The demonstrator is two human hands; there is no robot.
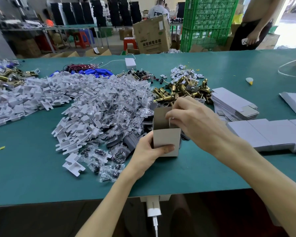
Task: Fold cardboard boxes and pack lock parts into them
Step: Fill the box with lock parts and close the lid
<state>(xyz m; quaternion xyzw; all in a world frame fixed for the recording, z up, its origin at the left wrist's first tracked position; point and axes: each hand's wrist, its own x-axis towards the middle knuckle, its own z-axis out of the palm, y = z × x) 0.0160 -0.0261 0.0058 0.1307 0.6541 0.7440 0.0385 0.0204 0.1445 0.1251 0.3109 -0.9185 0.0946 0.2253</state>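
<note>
The left hand (149, 151) grips the lower part of the upright cardboard box (166, 136), with the thumb lying across its front wall, and the box stands on the green surface (32, 168) with its top open. The right hand (193, 120) is above this opening with curled fingers that pinch a small white piece (171, 120) at the box's rim; I cannot tell if this piece belongs to the box. Just beyond the right hand lie brass latch parts (181, 90), to its right is a stack of flat box blanks (236, 103), and to the left of the left hand are white plastic holders (79, 124).
</note>
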